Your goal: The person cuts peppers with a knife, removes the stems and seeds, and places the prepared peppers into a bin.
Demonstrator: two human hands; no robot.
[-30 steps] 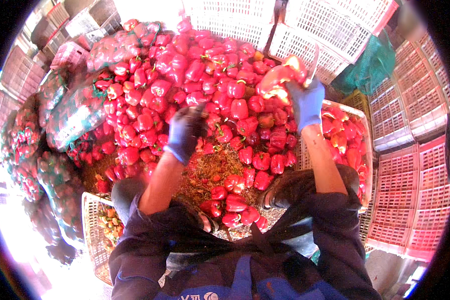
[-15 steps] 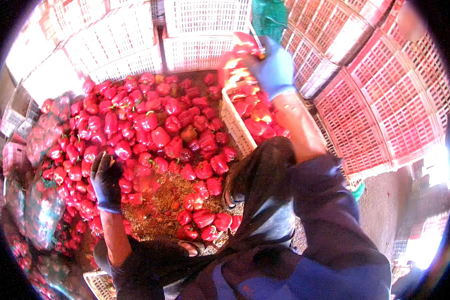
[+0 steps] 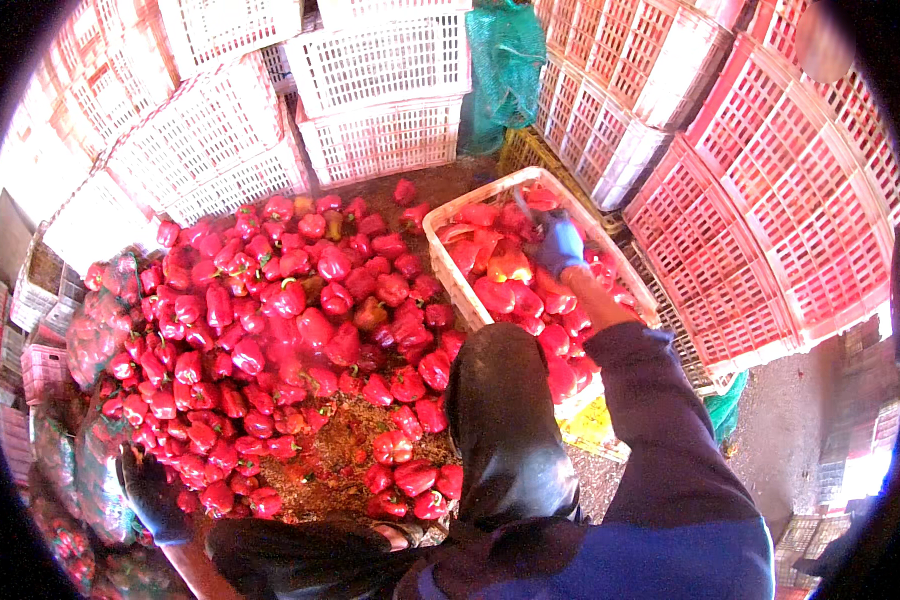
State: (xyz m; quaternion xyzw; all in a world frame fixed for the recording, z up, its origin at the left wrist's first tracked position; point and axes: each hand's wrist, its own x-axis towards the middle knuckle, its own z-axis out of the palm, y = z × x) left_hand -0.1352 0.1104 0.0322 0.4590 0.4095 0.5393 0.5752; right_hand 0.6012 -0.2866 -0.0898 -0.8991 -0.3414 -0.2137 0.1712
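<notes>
My right hand [image 3: 560,243], in a blue glove, reaches into a pale plastic crate [image 3: 453,283] filled with red bell peppers [image 3: 495,296]. Its fingers are closed around a knife [image 3: 522,204]; the thin grey blade points up and left over the peppers, and the handle is hidden by the glove. At the lower left, my left hand [image 3: 153,497], in a dark glove, is held beside the edge of a large heap of red bell peppers [image 3: 282,300]. Its fingers are stretched out, and no pepper shows in them.
Stacks of white crates [image 3: 385,75] stand behind the heap, with reddish crates [image 3: 760,220] on the right. Green netting [image 3: 505,75] hangs between stacks. Filled net bags [image 3: 105,470] line the left. A yellow crate [image 3: 588,425] shows under the pepper crate, beside my knee.
My right hand has come down from beyond the crate's far end onto the peppers inside, still with the knife. My left hand has pulled back from the heap toward the lower left.
</notes>
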